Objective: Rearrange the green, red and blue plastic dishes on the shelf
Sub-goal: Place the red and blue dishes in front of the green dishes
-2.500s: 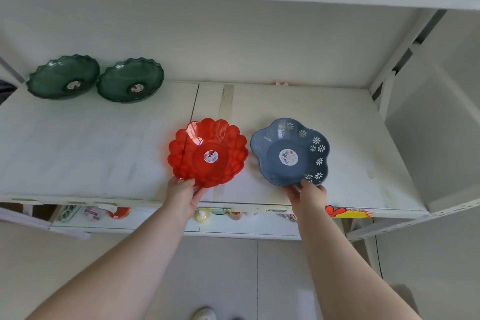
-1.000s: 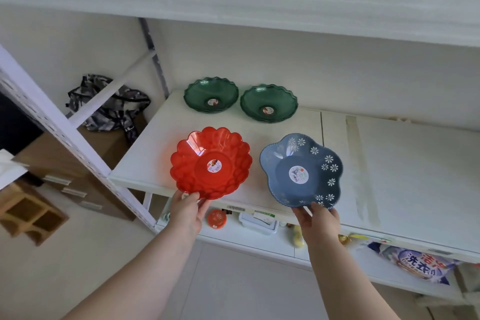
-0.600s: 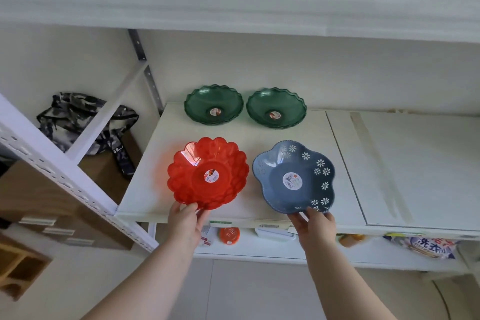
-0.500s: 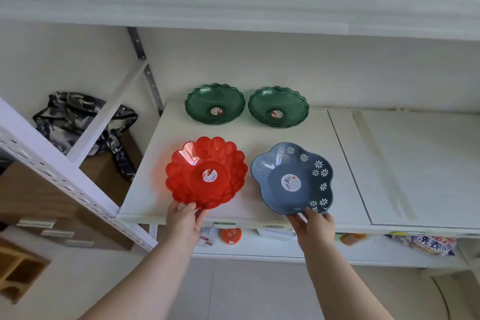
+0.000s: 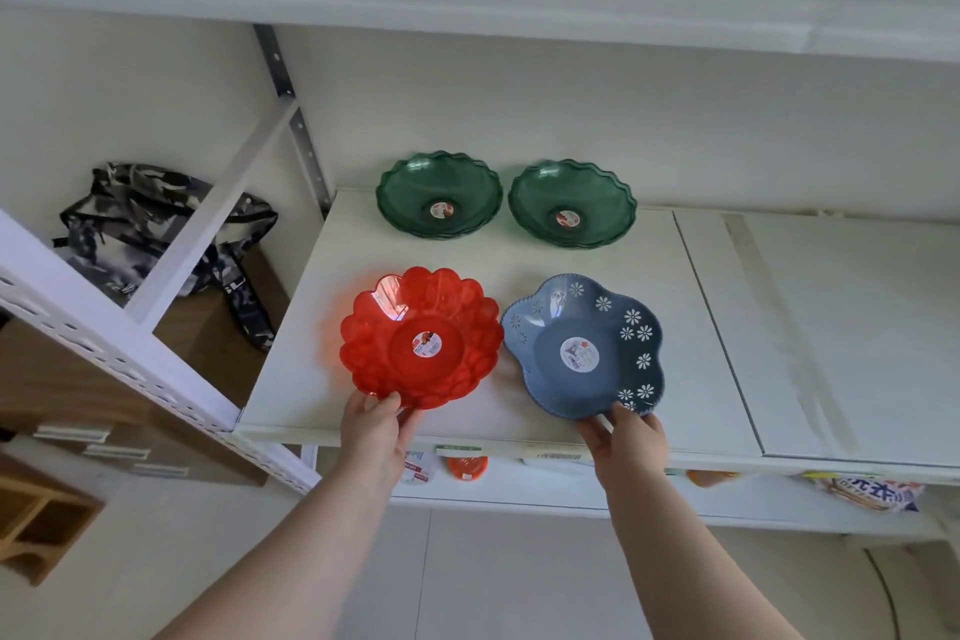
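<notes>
Shelf board (image 5: 545, 255): white, flat, taken here as the landmark for all placements; a seam and a strip of tape cross it toward its right part.

Red dish (image 5: 421, 338): translucent plastic, scalloped petal rim, round sticker at centre; front left of the shelf board, close to its front edge; whether it rests fully on the board or is lifted slightly cannot be told.

Blue dish (image 5: 584, 346): opaque, five-lobed, white daisy print along its right side, sticker at centre; front of the shelf board, just beside the red dish on its right, rims nearly touching; near rim tilted up a little off the board.

Left green dish (image 5: 439, 195): dark translucent green, wavy rim, sticker at centre; back of the shelf board against the wall, behind the red dish.

Right green dish (image 5: 571, 203): same pattern; back of the shelf board, just beside the left green dish, behind the blue dish.

Left hand (image 5: 371, 431): at the front edge of the shelf board; pinching the near rim of the red dish, thumb on top.

Right hand (image 5: 626, 442): at the front edge of the shelf board; gripping the near rim of the blue dish, thumb on the rim.

Camouflage bag (image 5: 156, 229): on a brown surface beyond the left end of the shelf board, lower down.

Packaged goods (image 5: 862, 489): on the tier beneath the shelf board; partly hidden.
</notes>
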